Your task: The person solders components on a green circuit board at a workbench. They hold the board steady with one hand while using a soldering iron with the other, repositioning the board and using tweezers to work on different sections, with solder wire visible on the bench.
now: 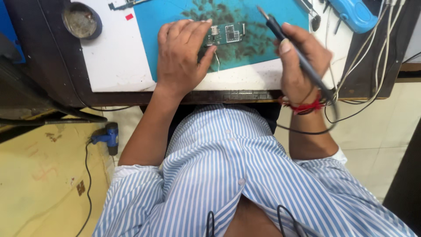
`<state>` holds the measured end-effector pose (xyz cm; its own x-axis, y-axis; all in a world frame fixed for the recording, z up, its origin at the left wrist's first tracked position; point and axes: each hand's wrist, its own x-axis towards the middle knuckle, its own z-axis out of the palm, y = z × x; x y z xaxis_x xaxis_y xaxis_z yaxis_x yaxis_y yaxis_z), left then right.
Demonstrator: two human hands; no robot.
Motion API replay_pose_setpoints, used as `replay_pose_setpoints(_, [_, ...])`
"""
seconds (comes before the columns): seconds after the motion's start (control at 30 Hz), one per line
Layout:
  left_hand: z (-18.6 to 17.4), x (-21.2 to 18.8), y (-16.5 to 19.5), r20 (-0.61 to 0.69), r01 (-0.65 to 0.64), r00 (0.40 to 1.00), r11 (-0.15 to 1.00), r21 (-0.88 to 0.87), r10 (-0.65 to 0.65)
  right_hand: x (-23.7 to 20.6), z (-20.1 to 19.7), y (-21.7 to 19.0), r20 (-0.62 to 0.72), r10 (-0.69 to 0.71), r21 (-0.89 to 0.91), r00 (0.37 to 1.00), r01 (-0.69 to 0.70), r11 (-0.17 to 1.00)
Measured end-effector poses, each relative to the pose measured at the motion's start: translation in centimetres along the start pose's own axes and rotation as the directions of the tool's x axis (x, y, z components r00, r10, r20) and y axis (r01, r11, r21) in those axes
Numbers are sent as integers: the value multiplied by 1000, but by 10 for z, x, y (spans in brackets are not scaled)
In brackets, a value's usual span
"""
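Note:
A small green circuit board (pixel 228 33) lies on a blue work mat (pixel 175 17) stained with dark marks. My left hand (pixel 182 55) rests on the mat and pins the board's left end with its fingertips; a thin wire sticks out under the thumb. My right hand (pixel 300 59) is to the right of the board and grips a black soldering iron (pixel 280 33) like a pen. The iron's tip points up and left, raised off the board. Its black cord runs down past my wrist, which wears a red thread.
The mat sits on a white bench top (pixel 114 61) with a dark front edge. A round tin (pixel 81 19) stands at the back left, a blue tool (pixel 355 15) at the back right, with cables (pixel 372 48) beside it. A blue plug (pixel 109 137) lies on the floor.

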<state>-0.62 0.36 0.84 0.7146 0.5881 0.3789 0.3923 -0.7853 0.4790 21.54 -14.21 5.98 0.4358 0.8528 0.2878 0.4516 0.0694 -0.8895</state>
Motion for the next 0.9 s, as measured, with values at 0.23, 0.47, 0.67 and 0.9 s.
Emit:
replay_pose_setpoints(0.23, [-1, -2, 3, -26, -50, 998, 998, 29, 51, -20, 44, 29, 24, 71, 227, 997, -75, 971])
replay_pose_setpoints(0.47, [0, 0, 5, 12, -51, 999, 998, 47, 51, -21, 50, 32, 40, 87, 133, 995, -92, 987])
replay_pose_setpoints(0.67, [0, 0, 5, 21, -41, 999, 999, 31, 41, -24, 50, 34, 52, 107, 122, 993, -113, 986])
replay_pose_setpoints(0.9, [0, 1, 5, 26, -43, 999, 999, 28, 42, -23, 50, 33, 83, 73, 81, 994, -80, 993])
